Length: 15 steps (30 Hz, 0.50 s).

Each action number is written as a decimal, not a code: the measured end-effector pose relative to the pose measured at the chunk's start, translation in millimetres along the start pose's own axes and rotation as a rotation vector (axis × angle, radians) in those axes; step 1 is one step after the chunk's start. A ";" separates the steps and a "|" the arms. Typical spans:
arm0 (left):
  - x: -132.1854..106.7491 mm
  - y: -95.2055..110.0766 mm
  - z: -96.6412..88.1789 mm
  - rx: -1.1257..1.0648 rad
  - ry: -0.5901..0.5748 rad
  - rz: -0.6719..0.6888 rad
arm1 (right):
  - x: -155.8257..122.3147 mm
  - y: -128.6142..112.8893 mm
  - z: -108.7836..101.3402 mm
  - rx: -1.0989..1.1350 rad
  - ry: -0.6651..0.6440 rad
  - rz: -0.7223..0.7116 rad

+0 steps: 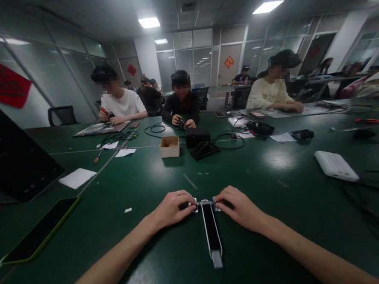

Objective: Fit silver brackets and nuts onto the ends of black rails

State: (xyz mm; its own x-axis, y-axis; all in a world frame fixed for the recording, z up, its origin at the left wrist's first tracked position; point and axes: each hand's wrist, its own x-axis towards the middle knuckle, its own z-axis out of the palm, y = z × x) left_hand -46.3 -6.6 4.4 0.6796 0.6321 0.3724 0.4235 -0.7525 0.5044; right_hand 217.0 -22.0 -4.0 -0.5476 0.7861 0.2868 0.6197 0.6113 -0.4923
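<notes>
On the green table (pixel 157 251) in front of me lies a long, narrow object with a black face and silver edges (pixel 211 228). A pale grey tab sticks out of its near end, and a thin crosspiece runs across its far end. My left hand (pixel 177 208), with a ring on one finger, is closed in a pinch on a small silvery end piece left of the crosspiece. My right hand (pixel 236 205) pinches a matching piece on the right side. Fingertips partly hide both pieces, and I cannot tell their exact kind.
A green-edged phone (pixel 42 230), a dark monitor (pixel 13 157) and folded white paper (pixel 78 178) are at left. Ahead stand a small box (pixel 169 147) and a black device (pixel 197 137) with cables. A white power bank (pixel 336 166) lies right. Several people sit opposite.
</notes>
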 end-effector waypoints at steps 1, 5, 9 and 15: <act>-0.4 -0.2 0.3 0.007 0.003 -0.001 | 0.2 0.2 0.2 -0.002 0.003 -0.007; -0.9 -1.6 0.9 0.025 0.004 0.013 | 0.6 0.7 1.1 -0.025 0.021 -0.026; -0.3 -2.9 0.2 0.015 0.003 0.027 | 1.1 -1.1 0.7 -0.041 0.020 -0.018; 1.0 -0.6 -3.5 -0.003 -0.042 -0.048 | 1.4 -1.2 0.1 -0.033 0.014 -0.016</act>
State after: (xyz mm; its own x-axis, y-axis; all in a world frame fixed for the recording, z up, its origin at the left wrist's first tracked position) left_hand -48.0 -4.9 7.2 0.6836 0.6586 0.3146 0.4540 -0.7212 0.5232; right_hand 215.4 -21.7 -3.1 -0.5497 0.7773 0.3059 0.6294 0.6262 -0.4601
